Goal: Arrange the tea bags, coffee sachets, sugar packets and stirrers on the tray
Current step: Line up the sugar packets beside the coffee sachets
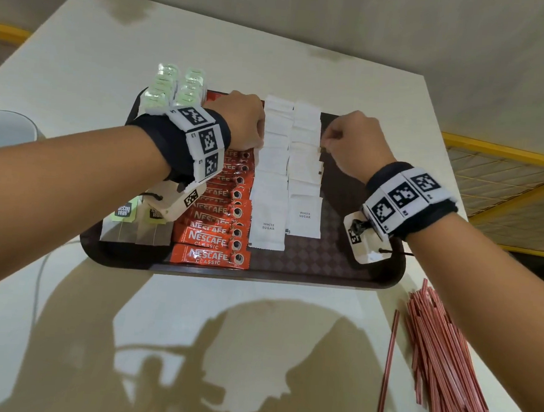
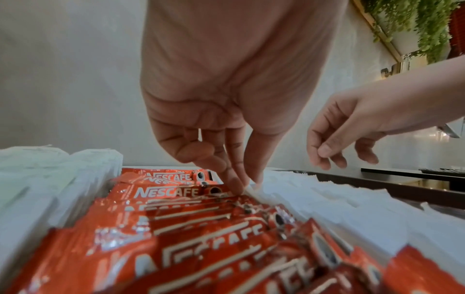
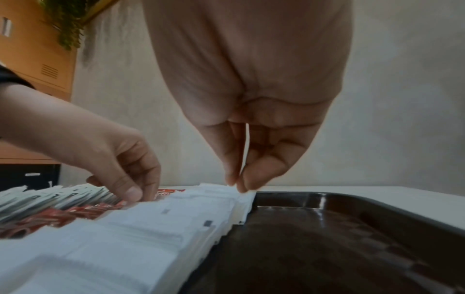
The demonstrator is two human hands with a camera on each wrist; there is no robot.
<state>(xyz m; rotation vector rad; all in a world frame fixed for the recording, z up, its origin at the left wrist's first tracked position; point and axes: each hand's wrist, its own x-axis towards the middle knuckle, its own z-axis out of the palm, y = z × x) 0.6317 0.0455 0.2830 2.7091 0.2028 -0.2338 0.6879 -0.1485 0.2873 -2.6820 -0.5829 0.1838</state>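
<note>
Cream laminate is covering the table (image 1: 81,63), which is carrying a dark brown tray (image 1: 340,268) at its middle. On the tray, columns are running from the near edge to the far edge. Two rows of tea bags (image 1: 161,92) are lying at the left, red coffee sachets (image 1: 212,234) are overlapping one another just beside them, and two rows of white sugar packets (image 1: 271,202) are lying next, touching the sachets' right ends. The tray's right part is showing bare patterned surface. A loose heap of red stirrers (image 1: 440,362) is lying on the table off the tray's near right corner, with one stirrer apart at its left. A white cup (image 1: 5,129) is standing at the table's left edge.

Both arms are reaching over the tray. The left hand (image 2: 226,123) is hanging with fingers pointing down and close together, its fingertips (image 2: 236,183) pinching the left edge of a sugar packet where the white row is meeting the sachets. The right hand (image 3: 251,119) is pointing down too, thumb and forefinger narrowed and pinching the right edge of a packet in the right-hand sugar row, near that row's far end.
</note>
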